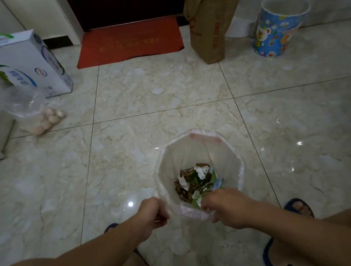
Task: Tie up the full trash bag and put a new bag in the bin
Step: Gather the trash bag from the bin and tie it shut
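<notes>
A small bin stands on the tiled floor just in front of my feet, lined with a thin translucent trash bag (pixel 196 150) whose edge folds over the rim. Trash (pixel 198 181) of leaves, paper scraps and wrappers lies at its bottom. My left hand (pixel 152 214) is closed on the bag's edge at the near left of the rim. My right hand (pixel 223 206) pinches the bag's edge at the near right. The bin's own wall is hidden by the bag.
A second bin (pixel 280 25) with cartoon print and a liner stands at the back right. A brown paper bag (pixel 209 23) leans by the dark door, beside a red mat (pixel 128 42). A white carton (pixel 24 63) and a bag of eggs (pixel 43 118) sit at the left.
</notes>
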Available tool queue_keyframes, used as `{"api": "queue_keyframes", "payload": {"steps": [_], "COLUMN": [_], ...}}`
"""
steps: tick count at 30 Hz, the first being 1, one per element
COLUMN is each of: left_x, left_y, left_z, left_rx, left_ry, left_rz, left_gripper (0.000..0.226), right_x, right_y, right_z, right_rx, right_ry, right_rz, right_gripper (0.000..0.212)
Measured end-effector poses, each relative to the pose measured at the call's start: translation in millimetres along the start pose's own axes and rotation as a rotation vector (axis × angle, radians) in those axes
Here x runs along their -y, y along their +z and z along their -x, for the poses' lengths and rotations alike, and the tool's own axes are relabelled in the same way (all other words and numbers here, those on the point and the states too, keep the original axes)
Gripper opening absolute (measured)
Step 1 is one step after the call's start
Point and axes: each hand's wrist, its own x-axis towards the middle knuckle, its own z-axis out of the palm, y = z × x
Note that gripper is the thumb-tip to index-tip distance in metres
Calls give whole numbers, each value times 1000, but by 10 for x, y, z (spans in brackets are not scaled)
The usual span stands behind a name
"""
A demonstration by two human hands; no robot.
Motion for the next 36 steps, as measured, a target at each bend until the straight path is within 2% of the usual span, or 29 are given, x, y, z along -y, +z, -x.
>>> {"api": "queue_keyframes", "payload": {"steps": [5, 8, 10, 13, 17, 23, 28, 33, 36], "left_x": [55, 81, 91, 98, 105, 84, -6, 1, -29], "left_y": [-22, -42, -36, -9, -1, 99, 111, 183, 179], "left_z": [133, 147, 149, 212, 255, 390, 458, 527, 521], "left_rx": [233, 266, 288, 306, 256, 28, 70, 119, 51], "left_ry": [-66, -84, -86, -94, -88, -3, -38, 27, 75], "left_rz": [-120, -234, -262, -231, -171, 61, 94, 87, 15], "left_gripper": [20, 8, 16, 11, 11, 9, 13, 19, 9], "right_x": [-5, -14, -8, -1, 3, 29, 45, 41, 44], "right_y": [11, 6, 6, 15, 8, -6, 0, 1, -69], "right_z": [15, 11, 12, 14, 17, 13, -13, -34, 13], "right_rx": [-7, -13, -18, -26, -38, -43, -91, -103, -24], "right_ry": [-19, -21, -29, -40, -52, -77, -63, 21, -11], "right_rz": [37, 37, 48, 64, 36, -29, -8, -1, -7], "right_gripper": [23, 22, 21, 20, 18, 13, 12, 10, 28]}}
